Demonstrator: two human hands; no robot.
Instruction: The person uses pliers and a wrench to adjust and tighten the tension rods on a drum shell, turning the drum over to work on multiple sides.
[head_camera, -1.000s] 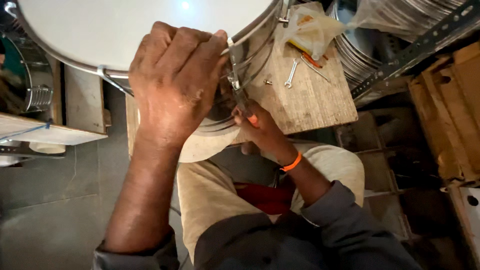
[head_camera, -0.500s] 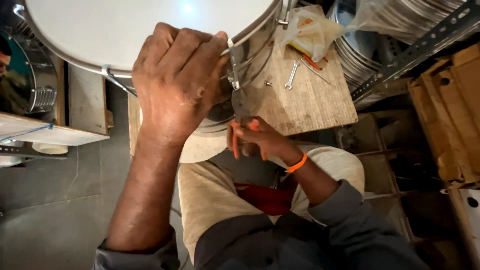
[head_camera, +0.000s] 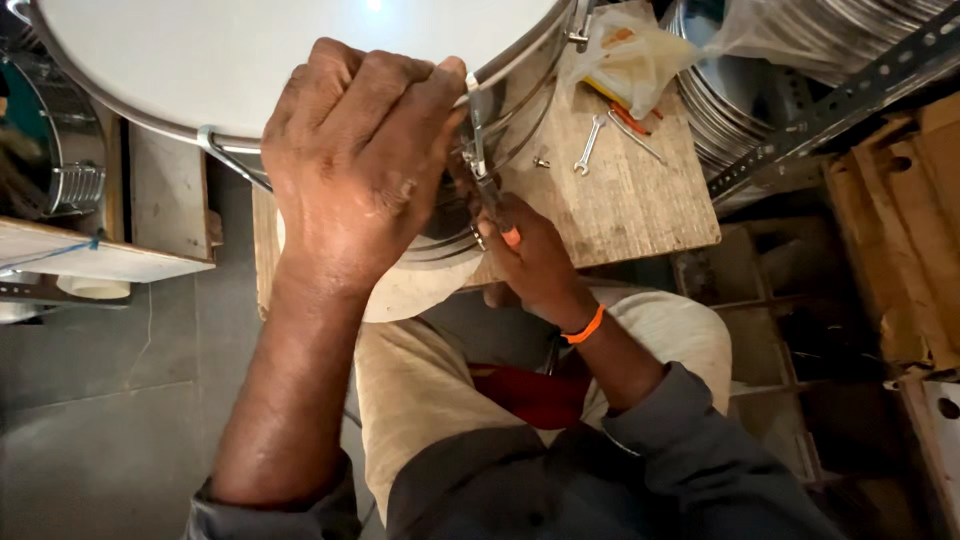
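Across the top of the view, a large drum (head_camera: 300, 60) with a white head and a shiny metal shell leans over the near edge of a small wooden worktop (head_camera: 640, 190) and partly over the person's lap. At the worktop's far corner a clear plastic bag (head_camera: 630, 55) holds small parts, some orange and yellow; what they are cannot be told. Stacked metal drum shells (head_camera: 740, 110) crowd the right side behind a slotted metal rail (head_camera: 840, 95), and wooden crates (head_camera: 900, 210) stand just beside the worktop, so open room is narrow there; bare grey floor (head_camera: 100, 430) lies to the left. The left hand (head_camera: 355, 170) is clenched over the drum's rim, fingers curled around the metal hoop. The right hand (head_camera: 535, 265), an orange band (head_camera: 585, 327) at the wrist, grips an orange-tipped tool (head_camera: 497, 215) set against a tension rod on the shell. A small spanner (head_camera: 588, 145) and a nut (head_camera: 541, 161) lie loose on the worktop, near each other.
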